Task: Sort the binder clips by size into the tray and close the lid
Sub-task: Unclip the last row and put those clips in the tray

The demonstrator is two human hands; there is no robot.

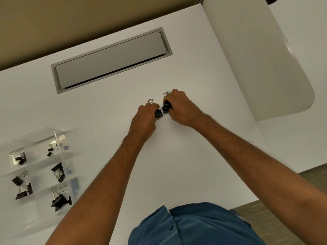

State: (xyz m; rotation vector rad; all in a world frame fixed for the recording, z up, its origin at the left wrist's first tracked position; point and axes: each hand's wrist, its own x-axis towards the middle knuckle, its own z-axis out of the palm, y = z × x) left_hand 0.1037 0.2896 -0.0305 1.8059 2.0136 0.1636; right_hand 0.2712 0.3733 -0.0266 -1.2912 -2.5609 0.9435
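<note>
Six tray (10,142) compartments visible, each holding black clips (59,171).

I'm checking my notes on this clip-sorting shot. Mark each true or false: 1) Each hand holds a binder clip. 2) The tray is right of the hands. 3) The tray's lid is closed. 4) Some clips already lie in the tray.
1) True: the left hand and right hand each grip a black binder clip.
2) False: the tray sits to their left.
3) False: the lid stands open.
4) True: several compartments hold clips.
</note>
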